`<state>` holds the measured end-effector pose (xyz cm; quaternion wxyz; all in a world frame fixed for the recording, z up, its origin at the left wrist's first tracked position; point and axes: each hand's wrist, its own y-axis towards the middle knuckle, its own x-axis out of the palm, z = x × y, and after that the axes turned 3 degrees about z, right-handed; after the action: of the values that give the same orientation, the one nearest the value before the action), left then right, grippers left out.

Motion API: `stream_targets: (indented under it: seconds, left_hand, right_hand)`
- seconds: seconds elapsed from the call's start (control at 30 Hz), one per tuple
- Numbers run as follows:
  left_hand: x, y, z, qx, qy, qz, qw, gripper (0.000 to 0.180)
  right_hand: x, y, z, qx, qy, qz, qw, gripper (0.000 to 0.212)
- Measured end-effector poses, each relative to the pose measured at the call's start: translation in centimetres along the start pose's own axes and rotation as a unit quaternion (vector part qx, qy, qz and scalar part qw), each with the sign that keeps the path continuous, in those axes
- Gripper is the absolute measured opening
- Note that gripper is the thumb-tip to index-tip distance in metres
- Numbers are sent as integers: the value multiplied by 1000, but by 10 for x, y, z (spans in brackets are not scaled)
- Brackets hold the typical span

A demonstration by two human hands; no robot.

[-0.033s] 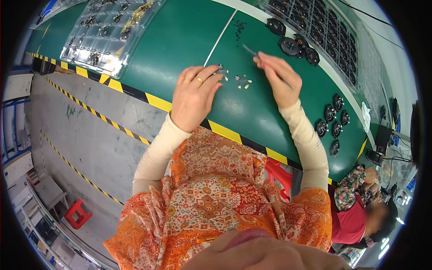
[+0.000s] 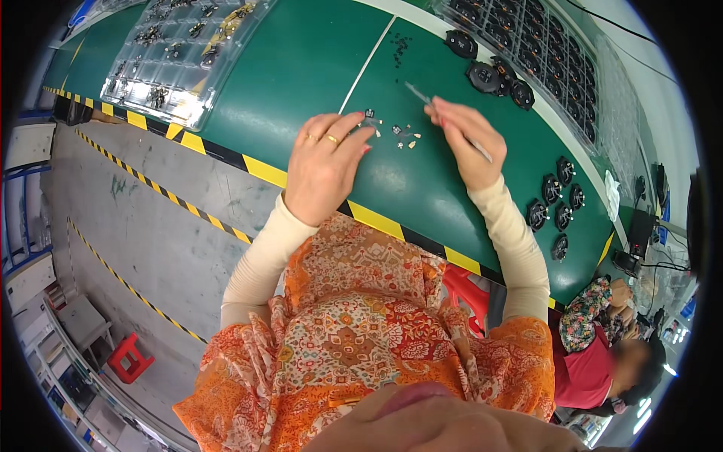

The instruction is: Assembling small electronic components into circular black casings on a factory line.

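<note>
Silvery tweezers (image 2: 419,94), perhaps, lie partly hidden by the right hand (image 2: 468,137).

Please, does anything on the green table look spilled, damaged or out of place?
No clear damage shows. Only the black bits look untidy: they lie scattered loose on the table, one apart from the rest, near the tool in the right hand.
</note>
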<state>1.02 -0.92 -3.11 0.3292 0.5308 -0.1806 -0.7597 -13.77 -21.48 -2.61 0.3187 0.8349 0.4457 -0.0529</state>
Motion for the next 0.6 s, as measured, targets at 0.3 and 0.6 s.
stream_targets:
  seconds: [0.3, 0.6]
  left_hand:
    - [18, -4, 39, -9, 13, -83, 996, 46]
    - [12, -13, 30, 20, -31, -72, 997, 27]
  right_hand:
    - [-24, -45, -29, -80, -85, -114, 987, 30]
    - [-26, -43, -27, -119, -43, -178, 976, 32]
